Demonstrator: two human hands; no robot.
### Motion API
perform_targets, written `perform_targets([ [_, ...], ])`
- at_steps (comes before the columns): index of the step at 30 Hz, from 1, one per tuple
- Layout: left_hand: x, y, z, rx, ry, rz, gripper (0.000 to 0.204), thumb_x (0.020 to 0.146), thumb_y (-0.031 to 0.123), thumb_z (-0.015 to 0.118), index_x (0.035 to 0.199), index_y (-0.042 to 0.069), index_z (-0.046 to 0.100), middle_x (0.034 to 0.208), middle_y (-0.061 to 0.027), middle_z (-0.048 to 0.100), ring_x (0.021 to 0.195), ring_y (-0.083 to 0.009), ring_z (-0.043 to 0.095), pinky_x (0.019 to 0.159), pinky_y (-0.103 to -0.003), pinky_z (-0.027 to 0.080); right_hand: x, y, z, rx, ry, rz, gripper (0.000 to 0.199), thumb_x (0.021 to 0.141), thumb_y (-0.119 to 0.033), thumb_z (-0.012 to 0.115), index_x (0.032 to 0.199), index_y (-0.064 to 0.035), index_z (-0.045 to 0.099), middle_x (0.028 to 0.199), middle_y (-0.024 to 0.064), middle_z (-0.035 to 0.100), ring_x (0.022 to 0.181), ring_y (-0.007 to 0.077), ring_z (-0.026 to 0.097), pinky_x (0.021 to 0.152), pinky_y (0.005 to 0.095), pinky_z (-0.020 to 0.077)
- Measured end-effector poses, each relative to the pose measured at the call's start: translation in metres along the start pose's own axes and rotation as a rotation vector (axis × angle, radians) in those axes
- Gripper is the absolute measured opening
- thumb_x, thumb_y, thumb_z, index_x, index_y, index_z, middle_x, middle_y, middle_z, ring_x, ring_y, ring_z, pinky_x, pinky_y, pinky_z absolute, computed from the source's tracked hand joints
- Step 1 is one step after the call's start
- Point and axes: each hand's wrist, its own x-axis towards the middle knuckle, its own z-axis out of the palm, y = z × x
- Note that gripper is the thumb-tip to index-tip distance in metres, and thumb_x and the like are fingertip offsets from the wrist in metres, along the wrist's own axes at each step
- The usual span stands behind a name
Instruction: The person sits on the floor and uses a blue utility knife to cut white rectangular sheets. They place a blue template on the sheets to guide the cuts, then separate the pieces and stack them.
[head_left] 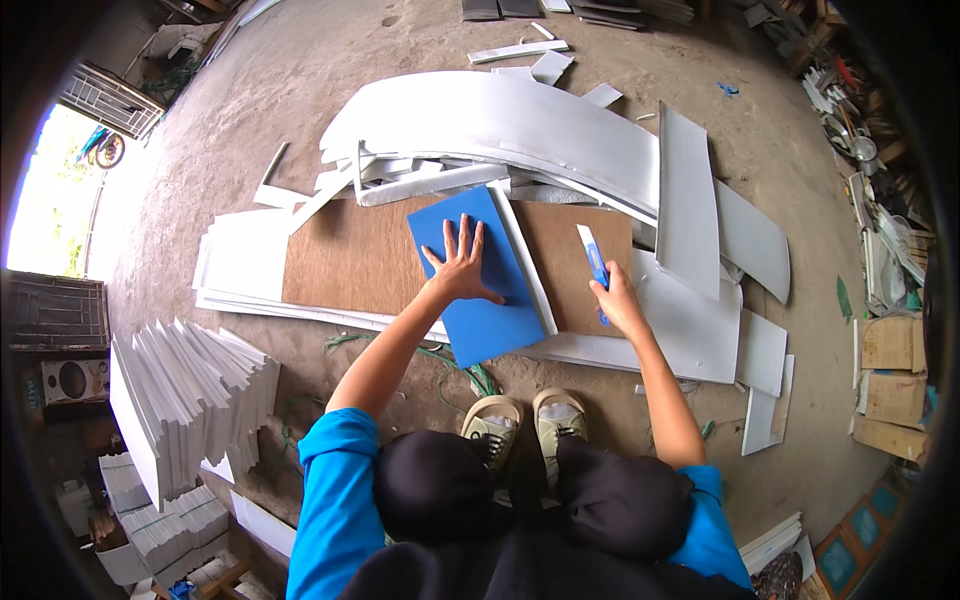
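Note:
My left hand (pixel 462 268) lies flat with spread fingers on a blue rectangular panel (pixel 500 327), which sits tilted across a brown wooden board (pixel 350 255). A narrow white strip (pixel 528 258) shows along the panel's right edge. To the right of it, my right hand (pixel 620 300) is closed round a blue utility knife (pixel 597 263). The knife's pale blade points away from me, above the wooden board and apart from the blue panel. White foam-like sheets (pixel 690 325) lie under and beside the board.
Beyond the board lies a large curved white sheet (pixel 500 115) with offcuts around it. Another white sheet (pixel 688 195) leans at its right. A stack of white panels (pixel 195 400) stands at the left. Cardboard boxes (pixel 893 370) line the right side. My shoes (pixel 493 425) are close to the board.

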Motion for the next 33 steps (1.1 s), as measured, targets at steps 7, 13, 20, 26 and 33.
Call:
perform_targets([
  [7, 0.012, 0.012, -0.002, -0.060, -0.131, -0.091, 0.144, 0.039, 0.060, 0.076, 0.136, 0.007, -0.015, 0.140, -0.0168, -0.024, 0.125, -0.0421, -0.026, 0.081, -0.077, -0.002, 0.056, -0.058, 0.050, -0.345, -0.026, -0.264, 0.030, 0.089, -0.026, 0.043, 0.107, -0.0018, 0.041, 0.075, 0.0246, 0.060, 0.069, 0.0363, 0.062, 0.060, 0.0451, 0.0484],
  [13, 0.008, 0.008, 0.001, -0.120, -0.084, -0.106, 0.146, 0.034, 0.063, 0.076, 0.137, 0.012, -0.014, 0.141, -0.0166, -0.022, 0.125, -0.0418, -0.026, 0.081, -0.077, -0.003, 0.086, -0.117, 0.089, -0.541, -0.079, -0.270, 0.039, 0.089, -0.023, 0.037, 0.113, 0.0075, 0.040, 0.081, 0.0268, 0.060, 0.079, 0.0404, 0.060, 0.068, 0.0472, 0.0488],
  [20, 0.005, 0.005, 0.005, -0.170, -0.010, -0.091, 0.145, 0.032, 0.061, 0.077, 0.139, 0.015, -0.010, 0.143, -0.0159, -0.016, 0.127, -0.0418, -0.022, 0.079, -0.077, -0.005, 0.097, -0.121, 0.110, -0.568, -0.064, -0.284, 0.035, 0.089, -0.024, 0.038, 0.105, 0.0060, 0.045, 0.081, 0.0284, 0.059, 0.078, 0.0435, 0.059, 0.068, 0.0503, 0.0479],
  [26, 0.006, 0.007, 0.005, -0.179, 0.011, -0.097, 0.145, 0.031, 0.060, 0.078, 0.139, 0.016, -0.008, 0.143, -0.0139, -0.017, 0.127, -0.0404, -0.023, 0.080, -0.077, -0.006, 0.111, -0.110, 0.113, -0.592, -0.116, -0.272, 0.031, 0.087, -0.020, 0.040, 0.099, 0.0073, 0.049, 0.083, 0.0296, 0.058, 0.078, 0.0436, 0.059, 0.067, 0.0485, 0.0484],
  [33, 0.004, 0.007, 0.011, -0.131, 0.047, -0.144, 0.145, 0.030, 0.061, 0.078, 0.140, 0.015, -0.004, 0.144, -0.0140, -0.015, 0.128, -0.0398, -0.021, 0.081, -0.077, -0.006, -0.041, -0.054, 0.055, -0.491, -0.277, -0.151, 0.026, 0.085, -0.016, 0.044, 0.099, 0.0060, 0.044, 0.071, 0.0298, 0.057, 0.069, 0.0434, 0.059, 0.060, 0.0494, 0.0489],
])
